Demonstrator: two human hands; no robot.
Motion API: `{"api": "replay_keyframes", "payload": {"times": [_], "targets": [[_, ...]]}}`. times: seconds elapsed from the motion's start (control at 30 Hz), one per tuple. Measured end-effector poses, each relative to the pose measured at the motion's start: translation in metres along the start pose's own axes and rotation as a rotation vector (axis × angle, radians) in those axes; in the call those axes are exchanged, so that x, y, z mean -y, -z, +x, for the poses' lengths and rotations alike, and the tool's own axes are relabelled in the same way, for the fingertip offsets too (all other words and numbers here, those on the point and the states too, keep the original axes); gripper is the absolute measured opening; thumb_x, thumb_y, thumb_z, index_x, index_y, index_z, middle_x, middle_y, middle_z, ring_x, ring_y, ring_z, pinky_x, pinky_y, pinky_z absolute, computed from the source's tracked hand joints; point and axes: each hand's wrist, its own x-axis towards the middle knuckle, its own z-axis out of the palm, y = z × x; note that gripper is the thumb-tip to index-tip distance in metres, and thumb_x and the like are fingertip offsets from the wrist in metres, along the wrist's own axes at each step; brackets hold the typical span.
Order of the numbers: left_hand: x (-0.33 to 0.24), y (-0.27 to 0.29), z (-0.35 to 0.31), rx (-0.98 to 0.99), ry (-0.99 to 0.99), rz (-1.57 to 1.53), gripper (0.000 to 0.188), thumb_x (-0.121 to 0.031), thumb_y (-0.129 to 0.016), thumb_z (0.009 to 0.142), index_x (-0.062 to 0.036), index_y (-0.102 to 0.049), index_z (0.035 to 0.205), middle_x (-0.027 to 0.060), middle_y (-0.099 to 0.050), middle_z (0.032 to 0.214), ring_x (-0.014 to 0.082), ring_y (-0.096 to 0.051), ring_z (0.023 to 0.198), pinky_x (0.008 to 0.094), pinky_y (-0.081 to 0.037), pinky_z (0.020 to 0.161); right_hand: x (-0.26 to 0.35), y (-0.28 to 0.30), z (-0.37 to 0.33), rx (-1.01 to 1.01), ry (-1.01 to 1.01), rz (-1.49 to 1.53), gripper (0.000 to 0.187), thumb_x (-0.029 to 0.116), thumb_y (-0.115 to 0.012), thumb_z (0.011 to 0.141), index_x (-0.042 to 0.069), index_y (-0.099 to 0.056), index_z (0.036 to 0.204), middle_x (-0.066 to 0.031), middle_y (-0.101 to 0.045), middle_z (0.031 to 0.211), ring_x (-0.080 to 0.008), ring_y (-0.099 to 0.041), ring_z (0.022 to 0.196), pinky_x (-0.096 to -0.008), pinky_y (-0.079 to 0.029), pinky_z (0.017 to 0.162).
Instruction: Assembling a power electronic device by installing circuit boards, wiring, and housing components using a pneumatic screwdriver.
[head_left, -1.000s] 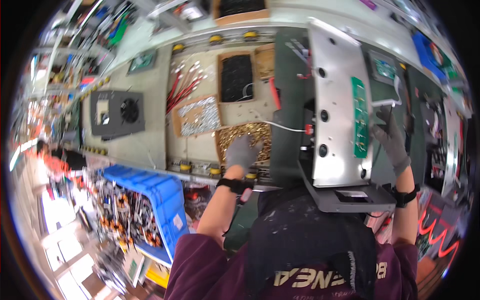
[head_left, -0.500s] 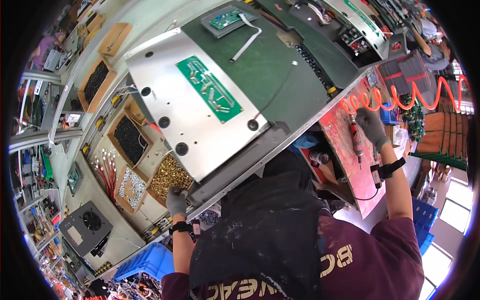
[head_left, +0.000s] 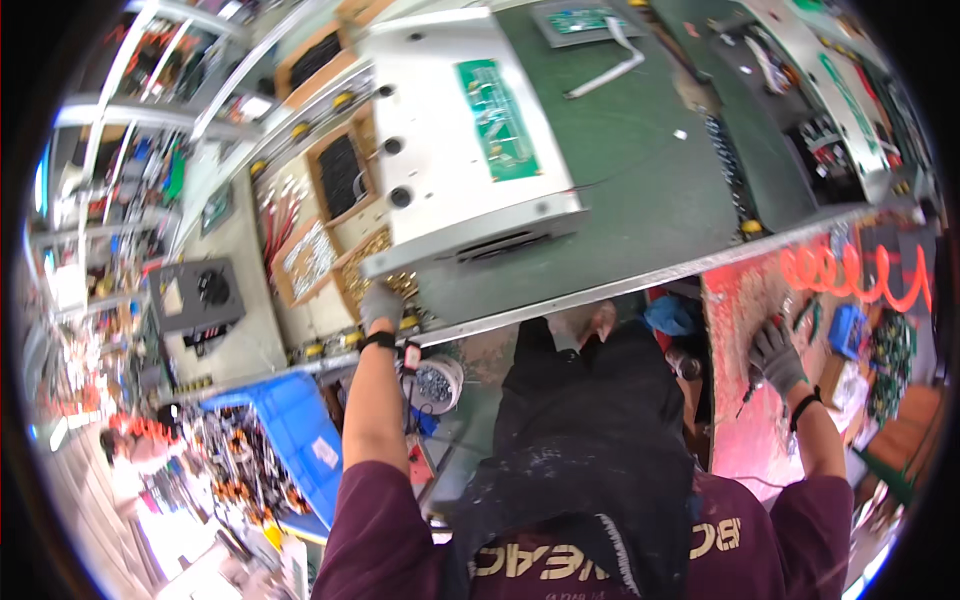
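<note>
My gloved left hand is at the near edge of a box of brass-coloured screws, its fingers drawn together; anything pinched in them is too small to make out. My gloved right hand is over the red worn side surface, fingers curled round a dark powered screwdriver whose thin bit points down and left. Most of the tool is covered by the glove. On the green bench lies a large pale metal housing with round black feet or grommets and a green circuit board on top.
Boxes of silver screws and black parts stand left of the housing. A white bucket and a blue crate are below the bench edge. An orange coiled hose hangs at right. Another chassis sits at far right.
The whole view has swung, so the bench looks more level. My right hand has come from beside the red screwdriver to closing over it. My left hand remains by the brass-coloured screws.
</note>
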Motion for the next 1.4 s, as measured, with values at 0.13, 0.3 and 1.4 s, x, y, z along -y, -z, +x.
{"api": "replay_keyframes", "payload": {"times": [0.13,0.3,1.4], "targets": [[0.013,0.0,-0.004,-0.139,0.028,-0.149,0.022,-0.019,-0.058,0.082,-0.005,-0.069,0.094,0.0221,-0.067,0.097,0.0382,-0.064,0.096,0.0444,-0.051,0.083,-0.012,0.015,0.023,0.024,-0.098,0.11,0.024,0.031,-0.064,0.073,0.016,-0.059,0.092,-0.0073,-0.057,0.096,-0.0294,-0.054,0.098,-0.053,-0.032,0.101],[0.03,0.001,-0.01,-0.081,0.0,-0.132,0.033,-0.027,-0.065,0.078,-0.0151,-0.067,0.108,0.016,-0.061,0.113,0.0361,-0.061,0.103,0.0415,-0.049,0.089,0.013,0.116,0.071,-0.14,-0.235,0.335,0.043,0.022,-0.077,0.058,0.014,-0.053,0.093,-0.0079,-0.054,0.087,-0.0292,-0.052,0.085,-0.0414,-0.038,0.076],[0.017,0.12,-0.101,0.874,-0.369,-1.736,0.042,-0.039,-0.048,0.097,0.0012,-0.056,0.103,0.0016,-0.048,0.071,0.0104,-0.042,0.06,0.0236,-0.036,0.054,0.237,0.432,0.246,-0.028,-0.223,1.399,0.082,0.046,-0.077,0.068,0.007,-0.04,0.131,-0.0236,-0.063,0.097,-0.0426,-0.061,0.091,-0.0443,-0.047,0.076]]}}
